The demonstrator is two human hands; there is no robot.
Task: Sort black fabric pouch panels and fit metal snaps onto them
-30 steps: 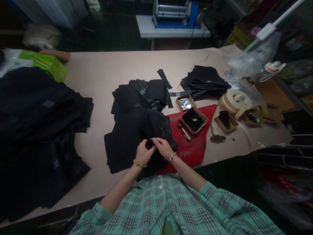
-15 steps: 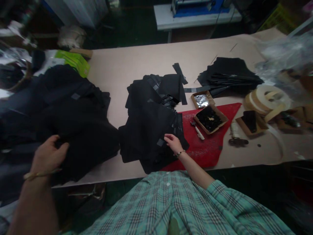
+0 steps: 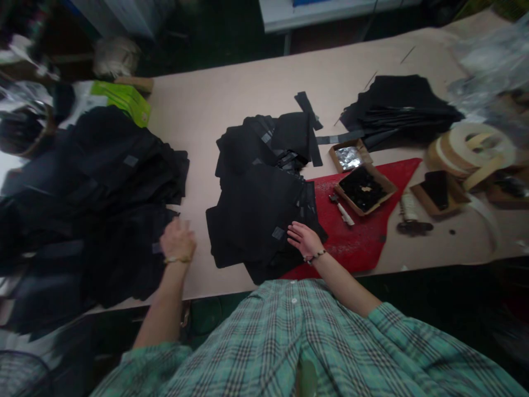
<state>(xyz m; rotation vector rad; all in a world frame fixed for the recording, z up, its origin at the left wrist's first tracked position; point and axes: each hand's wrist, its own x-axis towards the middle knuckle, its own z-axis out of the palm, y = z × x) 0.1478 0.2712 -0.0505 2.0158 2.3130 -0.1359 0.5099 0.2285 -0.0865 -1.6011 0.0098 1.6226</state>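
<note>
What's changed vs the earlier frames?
The left hand left the right hand, went out over the left black pile, then came back to that pile's right edge. The black piece bridging the gap to the middle pile no longer does. Right hand stayed by the middle pile; red sheet unchanged.

Looks like a workshop tbh: cut black panels (image 3: pixel 256 204) piled left and centre of frame, big tape roll (image 3: pixel 458 143) at right, cardboard box (image 3: pixel 380 200) of small black parts (image 3: pixel 359 187) between.
</note>
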